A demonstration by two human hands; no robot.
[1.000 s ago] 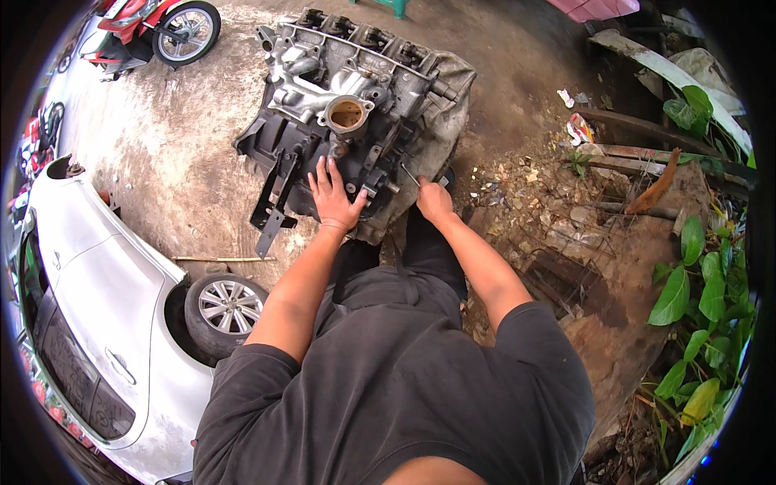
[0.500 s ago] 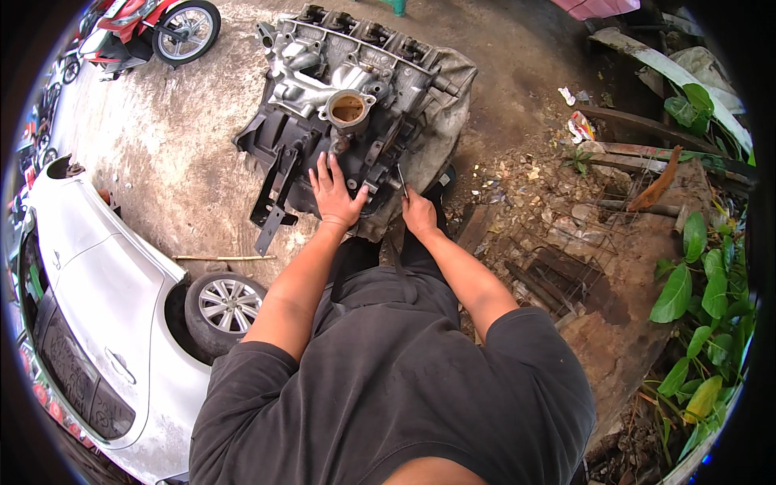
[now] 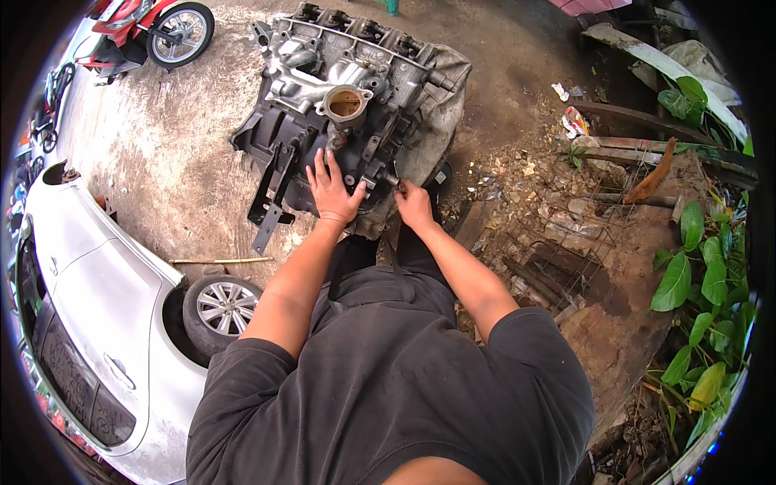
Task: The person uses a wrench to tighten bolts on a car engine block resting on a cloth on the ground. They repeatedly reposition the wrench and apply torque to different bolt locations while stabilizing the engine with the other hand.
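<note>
A car engine point(image 3: 356, 105), grey metal on top and black lower down, rests in front of me, with a round brownish port point(image 3: 346, 103) facing up. My left hand point(image 3: 333, 194) lies spread against its near side, holding nothing. Close to the engine's near right corner, my right hand point(image 3: 415, 205) is closed with its fingers pinched. The thin metal tool in it is mostly hidden now, and its kind is not clear. A black slotted bracket point(image 3: 273, 190) sticks out from the engine to the left of my left hand.
Beneath the engine's right side lies a dirty cloth sheet point(image 3: 444, 105). A silver car body point(image 3: 113, 299) with a wheel point(image 3: 222, 307) stands at left, and a red motorcycle point(image 3: 149, 32) farther off. Rubble, planks point(image 3: 630, 121) and leafy plants point(image 3: 687, 283) line the right.
My right hand has turned and shifted slightly up at the engine's corner, and the metal rod seen above its fingers no longer shows clearly. My left hand stays on the engine.
</note>
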